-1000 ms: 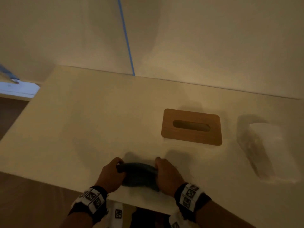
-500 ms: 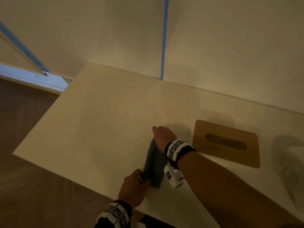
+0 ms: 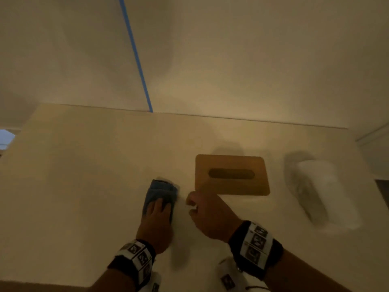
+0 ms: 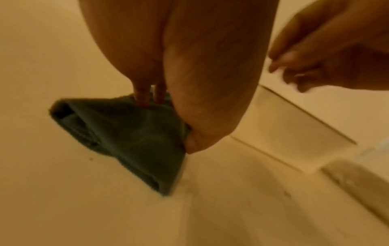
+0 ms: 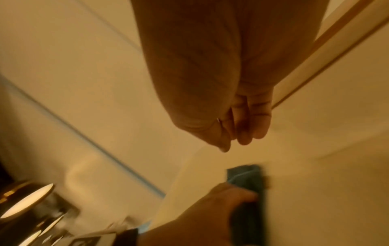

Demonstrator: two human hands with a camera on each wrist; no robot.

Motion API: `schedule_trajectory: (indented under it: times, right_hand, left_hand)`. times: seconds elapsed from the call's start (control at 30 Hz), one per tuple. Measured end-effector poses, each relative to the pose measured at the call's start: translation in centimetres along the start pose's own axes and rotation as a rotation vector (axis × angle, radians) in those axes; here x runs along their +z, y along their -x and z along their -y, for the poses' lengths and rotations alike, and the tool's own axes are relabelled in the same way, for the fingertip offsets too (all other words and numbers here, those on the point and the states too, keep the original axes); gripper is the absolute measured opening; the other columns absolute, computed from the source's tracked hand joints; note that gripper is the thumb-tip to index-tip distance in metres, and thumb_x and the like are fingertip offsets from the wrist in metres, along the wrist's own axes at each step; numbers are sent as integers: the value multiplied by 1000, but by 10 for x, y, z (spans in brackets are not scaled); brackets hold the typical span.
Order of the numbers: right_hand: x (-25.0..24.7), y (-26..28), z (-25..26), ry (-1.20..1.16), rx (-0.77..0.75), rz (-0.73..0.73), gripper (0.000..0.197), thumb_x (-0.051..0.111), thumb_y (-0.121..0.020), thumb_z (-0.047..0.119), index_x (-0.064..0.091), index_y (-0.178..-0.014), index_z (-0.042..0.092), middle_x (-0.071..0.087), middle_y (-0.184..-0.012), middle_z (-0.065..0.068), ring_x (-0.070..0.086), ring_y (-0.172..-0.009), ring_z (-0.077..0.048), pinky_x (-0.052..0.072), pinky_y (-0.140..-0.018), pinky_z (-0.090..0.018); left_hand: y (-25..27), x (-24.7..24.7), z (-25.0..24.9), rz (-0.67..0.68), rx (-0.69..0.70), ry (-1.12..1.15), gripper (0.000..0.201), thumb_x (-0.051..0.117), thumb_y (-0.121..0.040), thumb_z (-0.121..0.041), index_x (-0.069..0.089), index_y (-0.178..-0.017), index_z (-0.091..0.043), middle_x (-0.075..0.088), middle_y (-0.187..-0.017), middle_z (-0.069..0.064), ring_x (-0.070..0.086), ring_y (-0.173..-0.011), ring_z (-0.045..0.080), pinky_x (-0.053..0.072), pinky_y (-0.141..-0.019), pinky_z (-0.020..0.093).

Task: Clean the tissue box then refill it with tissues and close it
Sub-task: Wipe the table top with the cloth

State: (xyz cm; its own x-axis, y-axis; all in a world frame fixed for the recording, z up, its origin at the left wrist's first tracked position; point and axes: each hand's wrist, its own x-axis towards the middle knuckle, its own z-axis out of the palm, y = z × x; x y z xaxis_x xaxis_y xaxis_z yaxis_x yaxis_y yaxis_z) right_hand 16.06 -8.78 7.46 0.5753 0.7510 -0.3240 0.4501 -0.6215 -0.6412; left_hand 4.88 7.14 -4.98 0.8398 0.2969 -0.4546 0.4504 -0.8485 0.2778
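Observation:
The tissue box [image 3: 231, 187] stands on the white table, its brown wooden lid with a dark slot on top. A folded blue cloth [image 3: 162, 189] lies left of the box. My left hand [image 3: 156, 209] holds the cloth [image 4: 126, 133], fingers on top and thumb at its edge. My right hand [image 3: 192, 205] hovers between the cloth and the box's near left corner, fingers loosely curled and holding nothing [image 5: 238, 138]. A clear-wrapped white pack of tissues [image 3: 322, 186] lies to the right of the box.
The table [image 3: 84, 175] ends at a wall behind, where a blue tape strip [image 3: 136, 55] runs up. Its near edge is just below my wrists and its left edge drops to the floor. A shiny round object [image 5: 27, 203] sits off to the left.
Both hands gripped the cloth at the table's near edge. My right hand has let go and moved right toward the box. My left hand has brought the cloth farther onto the table.

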Motion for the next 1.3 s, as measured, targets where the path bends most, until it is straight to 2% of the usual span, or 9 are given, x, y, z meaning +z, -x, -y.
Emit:
schedule_trajectory:
  times: [0.17, 0.3, 0.37, 0.5, 0.6, 0.73, 0.93, 1.13, 1.3]
  right_hand:
    - [-22, 72, -78, 8, 194, -154, 16, 61, -94, 21, 65, -109, 18, 65, -101, 3, 57, -86, -11, 51, -82, -27]
    - [-26, 103, -112, 30, 299, -214, 22, 63, -94, 27, 64, -115, 20, 56, -102, 11, 51, -84, -5, 39, -78, -15]
    - [-28, 103, -123, -8, 341, -355, 32, 69, -90, 27, 63, -121, 18, 58, -111, 7, 51, -88, -7, 39, -81, -17]
    - [-48, 82, -137, -245, 555, -595, 55, 70, -90, 33, 53, -138, 14, 60, -127, 0, 56, -102, -12, 45, -87, -27]
    - [-58, 66, -144, -431, 677, -609, 54, 66, -92, 36, 54, -139, 15, 63, -128, -2, 60, -107, -18, 48, -95, -36]
    - [-54, 58, -148, -457, 667, -608, 31, 66, -91, 31, 69, -119, 18, 72, -105, 0, 67, -94, -23, 54, -91, -48]
    - [-55, 58, -144, -413, 645, -597, 19, 64, -92, 30, 71, -108, 21, 71, -94, 3, 68, -87, -21, 55, -86, -44]
    - [-57, 55, -141, -400, 628, -589, 11, 63, -93, 29, 72, -98, 24, 70, -86, 5, 66, -84, -21, 55, -83, -44]
    - [-56, 55, -139, -395, 641, -592, 10, 63, -93, 29, 71, -97, 24, 70, -86, 5, 66, -84, -20, 55, -86, -45]
  left_hand:
    - [-12, -5, 6, -29, -38, -16, 58, 45, -100, -36, 30, -154, -22, 14, -164, 7, 14, -150, 32, 28, -121, 46]
    - [-6, -17, -4, 29, -62, -18, 61, 49, -98, -37, 31, -154, -21, 14, -164, 8, 16, -149, 35, 29, -120, 47]
    - [-3, -32, -20, -12, -72, 30, 68, 59, -92, -40, 34, -152, -18, 25, -159, 8, 25, -145, 32, 30, -119, 45]
    - [-4, -69, -76, -177, -23, 535, 62, 68, -92, -22, 40, -147, -14, 48, -142, 2, 51, -126, 21, 41, -102, 29]
    - [-13, -84, -106, -190, -34, 728, 50, 65, -95, -19, 47, -141, -20, 57, -129, -5, 60, -104, 13, 49, -86, 27]
    - [-24, -86, -118, -238, -14, 673, 34, 61, -98, -18, 58, -132, -16, 63, -129, -1, 60, -98, 10, 48, -81, 21]
    - [-29, -80, -112, -262, 2, 599, 37, 59, -97, -13, 58, -134, -16, 63, -132, 2, 63, -101, 12, 50, -81, 20]
    - [-31, -78, -109, -285, 0, 579, 37, 59, -97, -13, 58, -134, -18, 63, -132, 1, 61, -99, 9, 42, -63, 6]
    - [-31, -77, -107, -287, 0, 595, 37, 58, -98, -14, 58, -135, -17, 62, -133, 1, 60, -101, 9, 42, -66, 6]
